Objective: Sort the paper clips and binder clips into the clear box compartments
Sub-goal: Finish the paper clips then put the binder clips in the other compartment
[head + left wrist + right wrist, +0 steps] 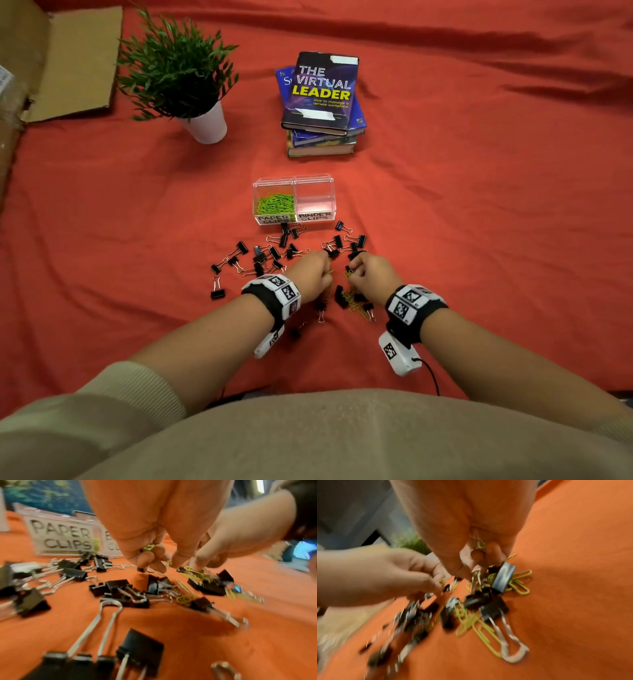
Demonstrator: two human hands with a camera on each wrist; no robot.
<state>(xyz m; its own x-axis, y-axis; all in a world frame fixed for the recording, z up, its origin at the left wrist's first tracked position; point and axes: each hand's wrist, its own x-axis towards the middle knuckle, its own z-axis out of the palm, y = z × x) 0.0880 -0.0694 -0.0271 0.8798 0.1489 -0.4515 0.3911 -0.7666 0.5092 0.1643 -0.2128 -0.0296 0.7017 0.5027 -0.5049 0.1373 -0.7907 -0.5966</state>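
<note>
Both hands, left hand (310, 274) and right hand (371, 274), pinch green paper clips (354, 301), gathering handfuls, seemingly bound for the labelled clear box (294, 200).

Left hand (310, 274): your fingers are curled, knuckles up, pinching green paper clips (148, 547).
Right hand (371, 275): curled likewise, just beside the left, holding green paper clips.
Forearms: both bare, angled inward.

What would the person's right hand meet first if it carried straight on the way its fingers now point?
Probably the heap of black binder clips and green paper clips on the red cloth right beneath the right hand; the exact gap is unclear.
</note>
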